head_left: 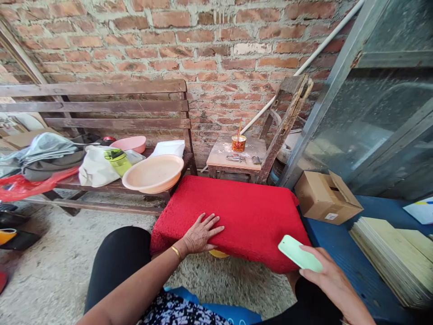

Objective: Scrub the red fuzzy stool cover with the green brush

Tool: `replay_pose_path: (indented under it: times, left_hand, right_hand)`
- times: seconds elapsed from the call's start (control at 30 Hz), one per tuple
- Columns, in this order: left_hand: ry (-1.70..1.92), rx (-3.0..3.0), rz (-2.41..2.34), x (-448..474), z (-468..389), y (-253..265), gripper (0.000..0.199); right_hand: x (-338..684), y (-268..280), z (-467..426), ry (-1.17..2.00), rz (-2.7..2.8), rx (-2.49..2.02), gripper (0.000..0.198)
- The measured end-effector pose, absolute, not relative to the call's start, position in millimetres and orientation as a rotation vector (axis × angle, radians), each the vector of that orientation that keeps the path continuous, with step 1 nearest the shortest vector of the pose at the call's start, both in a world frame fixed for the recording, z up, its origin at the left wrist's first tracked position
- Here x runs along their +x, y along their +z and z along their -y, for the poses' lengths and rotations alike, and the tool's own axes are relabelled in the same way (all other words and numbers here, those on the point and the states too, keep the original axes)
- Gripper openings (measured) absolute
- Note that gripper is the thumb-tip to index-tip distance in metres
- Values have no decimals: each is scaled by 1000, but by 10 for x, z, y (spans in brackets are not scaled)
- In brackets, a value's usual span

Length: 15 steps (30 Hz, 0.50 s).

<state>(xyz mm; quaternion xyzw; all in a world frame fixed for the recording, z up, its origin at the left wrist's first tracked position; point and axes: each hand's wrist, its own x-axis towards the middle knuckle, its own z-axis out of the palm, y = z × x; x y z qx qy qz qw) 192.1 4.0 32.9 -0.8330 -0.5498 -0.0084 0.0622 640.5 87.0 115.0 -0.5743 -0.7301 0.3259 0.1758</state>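
Note:
A red cloth (233, 207) covers a low table before me and hangs over its edges. My left hand (200, 234) lies flat on the cloth near its front edge, fingers spread, a gold bangle (176, 252) at the wrist. In my right hand (324, 267) is a mint-green flat tool (299, 253) with rounded corners and a small hole near its far end. It is held above the right front corner of the cloth. Its underside is hidden, so I cannot tell its exact kind. A bit of something yellow (219, 254) shows below the cloth's front edge.
A wooden bench (118, 108) at left holds a peach basin (154, 174), a pink basin (130, 144) and bags. Behind the cloth, a wooden chair (216, 158) bears an incense pot (238, 143) and padlocks. A cardboard box (321, 194) and stacked sheets (389, 257) lie on a blue surface (333, 253) at right.

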Motion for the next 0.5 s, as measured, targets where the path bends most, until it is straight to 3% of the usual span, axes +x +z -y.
replay_pose_path:
  times: [0.13, 0.27, 0.5]
  left_hand:
    - [-31, -2531, 1663, 1923, -42, 335, 82]
    - [-45, -2536, 1652, 1912, -46, 316, 83]
    - [-79, -2525, 1640, 1892, -44, 268, 82]
  right_hand:
    - [6655, 1092, -882, 950, 2054, -1735, 55]
    - [7046, 1072, -882, 765, 1808, -1977, 60]
    - [6392, 1155, -875, 985, 2097, -1614, 53]
